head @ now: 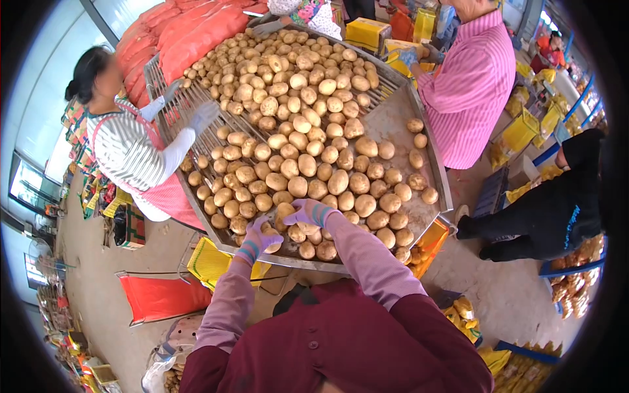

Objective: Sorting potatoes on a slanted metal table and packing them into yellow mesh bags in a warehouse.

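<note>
Both of my hands wear lilac gloves with striped cuffs and work at the near edge of a metal sorting table (393, 110) heaped with potatoes (307, 164). My left hand (261, 237) curls its thumb and fingers around a potato (270, 244) by the table's front rim. Just to its right, my right hand (309, 212) has its thumb and fingertips against an upright potato (283, 215); whether it grips it firmly is not clear. More potatoes lie under and behind my right wrist, partly hidden by the forearm.
A person in a striped top (132, 147) reaches over the slatted left side. Another in a pink shirt (467, 83) stands at the right, holding something. Stuffed red sacks (201, 42) lie at the back left. Yellow (209, 260) and orange mesh bags (432, 245) hang below the rim.
</note>
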A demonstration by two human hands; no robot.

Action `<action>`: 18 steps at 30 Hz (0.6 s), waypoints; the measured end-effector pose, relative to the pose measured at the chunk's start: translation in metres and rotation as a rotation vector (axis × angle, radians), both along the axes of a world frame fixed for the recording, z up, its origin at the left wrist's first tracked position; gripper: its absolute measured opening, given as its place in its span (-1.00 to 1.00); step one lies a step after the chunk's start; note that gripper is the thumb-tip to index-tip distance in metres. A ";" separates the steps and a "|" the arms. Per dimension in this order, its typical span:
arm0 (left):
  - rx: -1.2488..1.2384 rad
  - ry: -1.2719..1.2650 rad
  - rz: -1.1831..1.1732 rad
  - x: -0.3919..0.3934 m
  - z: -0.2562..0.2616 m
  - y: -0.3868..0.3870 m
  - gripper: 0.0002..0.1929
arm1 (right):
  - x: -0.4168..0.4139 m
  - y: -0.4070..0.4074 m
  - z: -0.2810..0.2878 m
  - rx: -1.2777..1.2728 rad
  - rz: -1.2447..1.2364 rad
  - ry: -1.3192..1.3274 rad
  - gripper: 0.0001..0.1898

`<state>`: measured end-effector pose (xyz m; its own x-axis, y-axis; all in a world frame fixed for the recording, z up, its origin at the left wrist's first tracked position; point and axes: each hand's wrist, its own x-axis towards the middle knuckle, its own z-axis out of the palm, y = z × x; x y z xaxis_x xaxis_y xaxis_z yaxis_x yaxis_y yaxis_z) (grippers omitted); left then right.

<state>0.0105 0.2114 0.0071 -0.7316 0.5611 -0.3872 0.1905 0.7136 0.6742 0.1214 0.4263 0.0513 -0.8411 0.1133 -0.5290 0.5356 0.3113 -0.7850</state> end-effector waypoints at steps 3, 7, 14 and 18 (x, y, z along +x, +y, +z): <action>0.279 -0.415 0.210 -0.006 -0.014 -0.001 -0.19 | 0.001 -0.002 -0.018 -0.114 -0.039 0.060 -0.20; 0.501 -0.732 0.319 0.003 0.001 -0.006 -0.19 | 0.009 0.009 -0.036 -0.272 -0.100 0.073 -0.12; 0.877 -0.663 0.138 -0.003 -0.023 -0.020 -0.28 | 0.026 0.010 -0.028 -0.569 -0.242 0.110 -0.19; 1.163 -1.376 0.314 -0.011 -0.001 -0.047 -0.23 | 0.041 -0.004 -0.047 -1.123 -0.560 0.334 -0.41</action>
